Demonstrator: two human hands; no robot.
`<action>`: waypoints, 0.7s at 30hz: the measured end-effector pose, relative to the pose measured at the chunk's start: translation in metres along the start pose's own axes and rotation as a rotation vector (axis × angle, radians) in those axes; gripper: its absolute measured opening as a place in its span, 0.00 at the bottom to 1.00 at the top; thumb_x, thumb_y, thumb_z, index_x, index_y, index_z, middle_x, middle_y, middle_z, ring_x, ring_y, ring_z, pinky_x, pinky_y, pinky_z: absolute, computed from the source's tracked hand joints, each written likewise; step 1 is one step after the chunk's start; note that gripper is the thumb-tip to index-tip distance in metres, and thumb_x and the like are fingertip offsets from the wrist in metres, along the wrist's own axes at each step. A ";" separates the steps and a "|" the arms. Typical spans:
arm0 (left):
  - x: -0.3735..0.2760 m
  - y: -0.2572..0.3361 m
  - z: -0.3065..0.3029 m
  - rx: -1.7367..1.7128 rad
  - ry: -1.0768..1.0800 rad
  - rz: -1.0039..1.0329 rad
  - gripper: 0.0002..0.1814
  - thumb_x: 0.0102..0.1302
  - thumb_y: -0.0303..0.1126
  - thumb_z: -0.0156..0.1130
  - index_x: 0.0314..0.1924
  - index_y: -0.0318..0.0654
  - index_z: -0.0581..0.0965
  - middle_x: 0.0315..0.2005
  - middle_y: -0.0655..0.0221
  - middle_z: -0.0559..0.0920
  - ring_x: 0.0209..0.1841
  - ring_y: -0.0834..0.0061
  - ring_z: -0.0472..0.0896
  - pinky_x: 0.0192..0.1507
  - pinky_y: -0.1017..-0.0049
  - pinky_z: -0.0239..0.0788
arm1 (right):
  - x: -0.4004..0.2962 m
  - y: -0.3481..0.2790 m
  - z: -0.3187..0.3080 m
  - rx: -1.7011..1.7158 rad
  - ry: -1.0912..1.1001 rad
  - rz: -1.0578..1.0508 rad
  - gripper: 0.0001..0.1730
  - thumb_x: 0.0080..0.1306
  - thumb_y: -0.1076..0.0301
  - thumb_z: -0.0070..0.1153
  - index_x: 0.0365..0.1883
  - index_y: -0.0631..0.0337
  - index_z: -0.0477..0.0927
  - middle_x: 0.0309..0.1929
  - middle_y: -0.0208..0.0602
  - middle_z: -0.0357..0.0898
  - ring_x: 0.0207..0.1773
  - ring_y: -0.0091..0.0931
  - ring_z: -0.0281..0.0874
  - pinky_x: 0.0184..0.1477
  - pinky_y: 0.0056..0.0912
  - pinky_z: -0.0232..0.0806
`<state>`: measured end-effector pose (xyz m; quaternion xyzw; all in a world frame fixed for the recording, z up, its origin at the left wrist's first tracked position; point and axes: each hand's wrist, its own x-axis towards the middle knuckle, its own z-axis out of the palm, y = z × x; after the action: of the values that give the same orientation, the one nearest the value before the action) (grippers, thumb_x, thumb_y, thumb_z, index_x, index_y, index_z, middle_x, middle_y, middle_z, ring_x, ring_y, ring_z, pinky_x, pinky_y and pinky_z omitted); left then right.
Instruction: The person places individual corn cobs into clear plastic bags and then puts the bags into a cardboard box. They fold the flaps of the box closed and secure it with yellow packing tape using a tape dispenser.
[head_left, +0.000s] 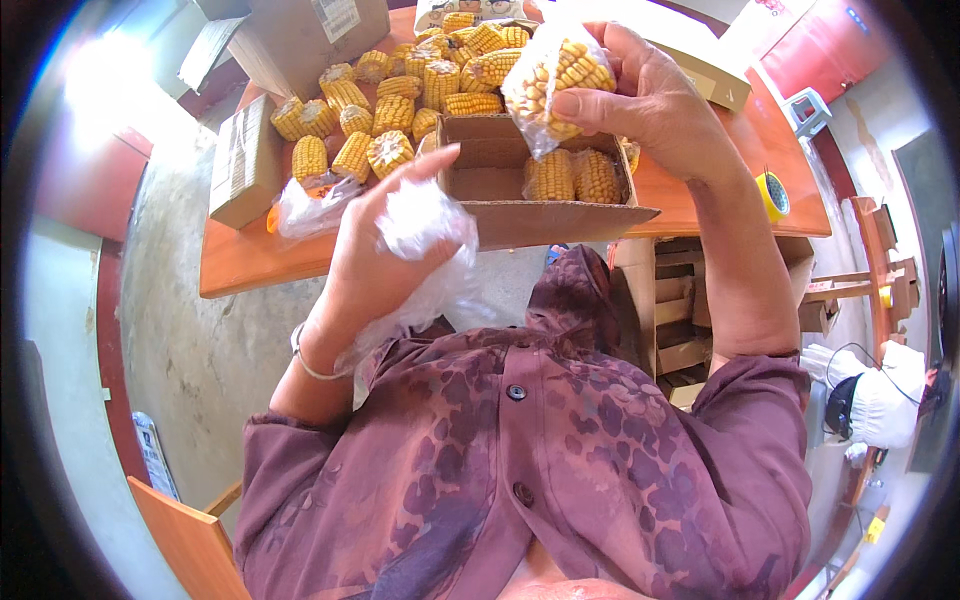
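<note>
My right hand (637, 97) holds a corn cob piece (566, 79) wrapped in clear plastic above the right part of an open cardboard box (555, 221). Inside that box, at its right end, two wrapped corn pieces (550, 176) stand side by side. My left hand (390, 247), left of the box, grips a crumpled bundle of clear plastic bags (431, 225) that hangs down towards my wrist. Beyond both hands lies a pile of bare yellow corn cob pieces (441, 82), some on their sides and some with cut ends up.
The wooden table (262, 262) also bears a small closed carton (244, 161), a large carton (307, 45), a plastic bag (319, 206) at the left, and a roll of yellow tape (772, 196) at the right. Cardboard pieces (675, 322) fill a space beneath the table.
</note>
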<state>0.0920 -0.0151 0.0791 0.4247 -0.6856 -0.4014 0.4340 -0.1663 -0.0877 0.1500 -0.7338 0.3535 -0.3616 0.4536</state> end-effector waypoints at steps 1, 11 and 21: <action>-0.003 -0.004 -0.001 0.133 -0.041 -0.010 0.33 0.52 0.24 0.71 0.62 0.38 0.75 0.32 0.69 0.83 0.34 0.83 0.79 0.43 0.78 0.72 | 0.001 0.002 -0.004 -0.002 0.002 0.008 0.30 0.62 0.67 0.67 0.60 0.66 0.70 0.48 0.32 0.80 0.48 0.18 0.78 0.51 0.23 0.72; -0.010 -0.030 0.013 0.597 0.046 0.210 0.26 0.48 0.22 0.65 0.52 0.39 0.77 0.40 0.57 0.82 0.45 0.54 0.81 0.50 0.63 0.71 | 0.025 0.039 0.040 -0.707 -0.330 0.161 0.31 0.54 0.55 0.66 0.52 0.67 0.77 0.42 0.57 0.82 0.47 0.44 0.82 0.51 0.40 0.71; -0.006 -0.039 0.011 0.565 0.048 0.271 0.26 0.44 0.21 0.64 0.49 0.41 0.76 0.36 0.59 0.81 0.43 0.53 0.79 0.46 0.61 0.70 | 0.052 0.070 0.064 -1.134 -0.571 0.274 0.26 0.58 0.50 0.60 0.41 0.67 0.84 0.38 0.56 0.83 0.46 0.43 0.83 0.50 0.42 0.74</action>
<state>0.0922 -0.0200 0.0380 0.4428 -0.8098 -0.1234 0.3646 -0.1000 -0.1296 0.0752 -0.8750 0.4454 0.1515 0.1138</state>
